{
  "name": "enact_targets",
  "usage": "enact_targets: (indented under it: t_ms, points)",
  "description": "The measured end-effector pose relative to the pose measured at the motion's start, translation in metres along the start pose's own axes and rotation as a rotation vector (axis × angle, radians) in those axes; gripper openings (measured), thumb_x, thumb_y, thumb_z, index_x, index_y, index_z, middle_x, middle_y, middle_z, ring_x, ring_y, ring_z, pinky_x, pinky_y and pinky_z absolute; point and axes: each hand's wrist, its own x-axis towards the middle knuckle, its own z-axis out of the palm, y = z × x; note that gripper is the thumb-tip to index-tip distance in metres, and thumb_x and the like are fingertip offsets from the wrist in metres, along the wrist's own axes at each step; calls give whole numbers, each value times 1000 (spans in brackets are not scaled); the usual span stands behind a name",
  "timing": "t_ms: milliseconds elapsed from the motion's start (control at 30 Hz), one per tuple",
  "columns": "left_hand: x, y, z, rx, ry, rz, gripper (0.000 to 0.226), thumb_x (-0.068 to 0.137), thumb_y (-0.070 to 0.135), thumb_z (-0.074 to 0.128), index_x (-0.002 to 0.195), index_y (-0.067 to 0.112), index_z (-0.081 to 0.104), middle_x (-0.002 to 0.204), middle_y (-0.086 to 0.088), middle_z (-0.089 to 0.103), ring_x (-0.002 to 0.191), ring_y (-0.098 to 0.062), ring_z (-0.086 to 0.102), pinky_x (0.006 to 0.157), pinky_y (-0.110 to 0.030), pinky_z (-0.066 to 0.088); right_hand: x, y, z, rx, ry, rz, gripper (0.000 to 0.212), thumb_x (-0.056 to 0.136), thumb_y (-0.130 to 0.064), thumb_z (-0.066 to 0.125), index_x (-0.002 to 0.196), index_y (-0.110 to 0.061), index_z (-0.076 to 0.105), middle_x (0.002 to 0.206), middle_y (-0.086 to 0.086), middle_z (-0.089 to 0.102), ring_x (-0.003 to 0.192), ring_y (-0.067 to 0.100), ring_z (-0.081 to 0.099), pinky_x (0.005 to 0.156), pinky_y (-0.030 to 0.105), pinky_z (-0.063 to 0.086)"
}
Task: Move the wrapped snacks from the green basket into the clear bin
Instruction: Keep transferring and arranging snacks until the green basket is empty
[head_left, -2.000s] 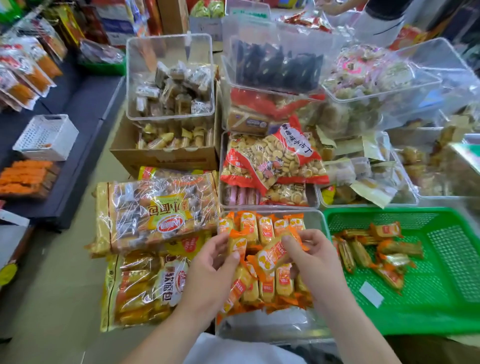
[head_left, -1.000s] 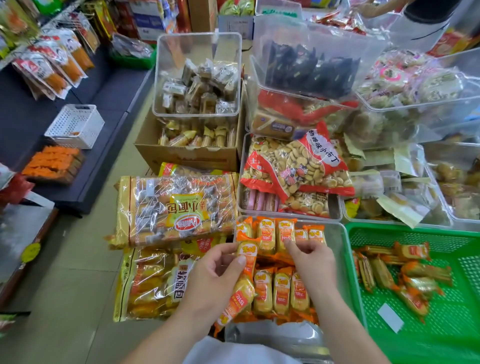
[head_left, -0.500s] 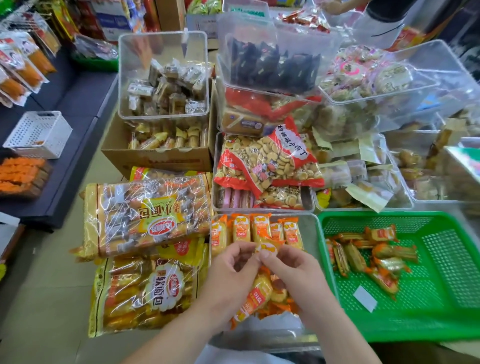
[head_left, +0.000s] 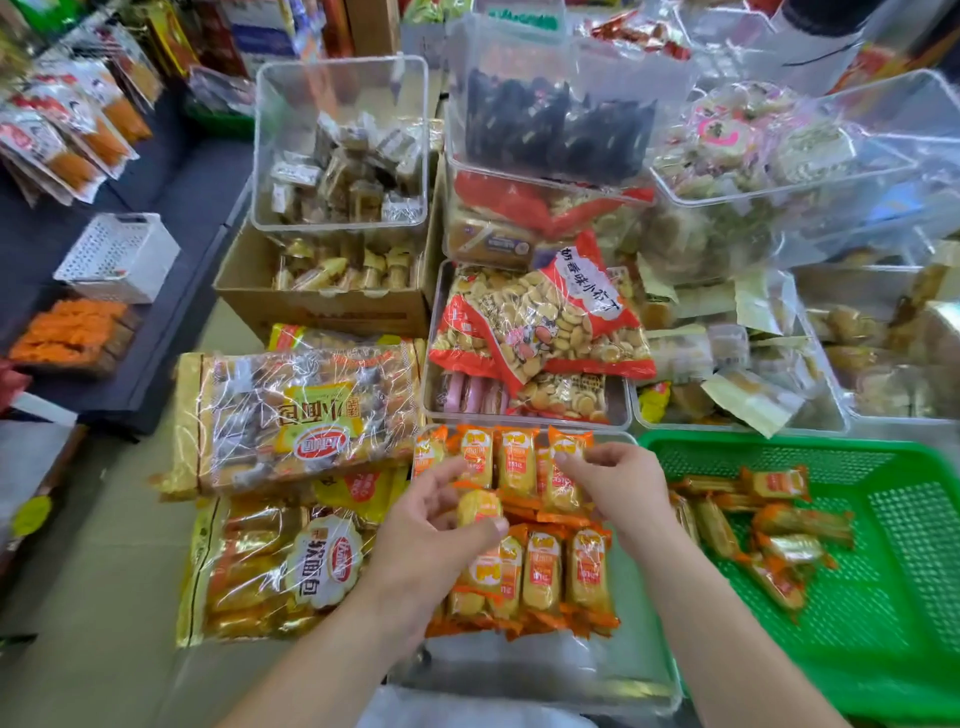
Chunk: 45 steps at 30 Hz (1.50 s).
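Note:
The clear bin (head_left: 644, 675) in front of me holds rows of orange-and-yellow wrapped snacks (head_left: 543, 574). My left hand (head_left: 431, 530) hovers over the bin's left side and grips one wrapped snack (head_left: 478, 506) between thumb and fingers. My right hand (head_left: 615, 480) is over the back row with curled fingers, its fingertips at the top of a snack (head_left: 563, 467) standing there. To the right, the green basket (head_left: 883, 649) holds several loose wrapped snacks (head_left: 779, 525) in its left half.
Two large bags of small breads (head_left: 291, 415) lie left of the bin. Behind it a clear tub carries a red biscuit bag (head_left: 540, 322). More clear tubs and a cardboard box (head_left: 322, 306) of sweets stand further back. A white basket (head_left: 117, 257) sits far left.
My hands, joined over the bin's middle half a second ago, have parted. The left now holds one snack over the left side; the right has moved to the back row.

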Motion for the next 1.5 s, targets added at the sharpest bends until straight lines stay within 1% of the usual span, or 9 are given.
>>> enact_targets:
  t_ms: [133,233,433,600,733,867,1100,1267,1500]
  points:
    - [-6,-2,2,-74,49,12,66,74,9,93,129,31,64,111,1,75,96,-12,75,77,-25,62,9,0,9,-100,-20,-45,36,80,-42,87,101,-16,74,86,8,74,80,26,73,75,42,60]
    - [-10,-5,6,-60,87,39,55,75,17,93,121,36,68,106,10,77,100,-10,74,85,-30,63,12,2,14,-150,-14,-51,57,80,-47,85,123,-12,70,83,-4,70,71,16,70,67,34,59]
    - [-14,-7,13,-101,147,55,42,81,19,89,117,30,69,106,1,78,100,-21,75,88,-45,64,14,0,14,-147,-26,-96,56,81,-47,85,123,-14,69,66,1,72,46,17,66,50,33,57]
    - [-10,-13,19,-79,174,65,41,83,20,87,113,36,65,116,3,71,103,-23,73,84,-42,64,-9,-4,-3,-179,0,-206,47,88,-56,74,116,-19,73,85,-6,71,71,6,66,56,20,47]
    - [-5,-13,31,-77,179,117,39,84,20,86,116,33,67,115,8,73,107,-15,72,92,-35,59,-50,-4,-30,-102,-206,-160,33,93,-57,67,94,-25,75,78,2,76,68,27,73,61,43,63]
    - [-2,-14,53,-157,158,83,35,86,11,83,114,19,64,113,-12,73,103,-29,74,89,-46,63,-82,1,-46,228,-427,16,30,94,-40,71,103,-11,76,90,12,78,72,28,73,66,41,62]
    - [-11,-34,80,81,-13,64,10,90,20,81,96,17,74,86,3,76,81,-10,70,82,-38,62,-67,19,-47,664,-142,96,42,81,-9,86,117,-12,65,102,15,79,89,31,74,85,50,58]
    - [-11,-40,71,139,23,27,12,94,19,76,105,25,73,94,4,77,91,-14,74,85,-36,63,-25,19,-50,330,-25,-5,35,76,-22,93,104,-20,71,95,6,77,81,20,72,74,42,59]
    - [-11,-41,52,35,120,6,21,96,18,74,113,28,68,101,1,78,92,-11,76,83,-37,65,22,16,-30,119,28,-22,39,80,-31,89,112,-18,70,94,-2,71,87,19,70,88,48,61]
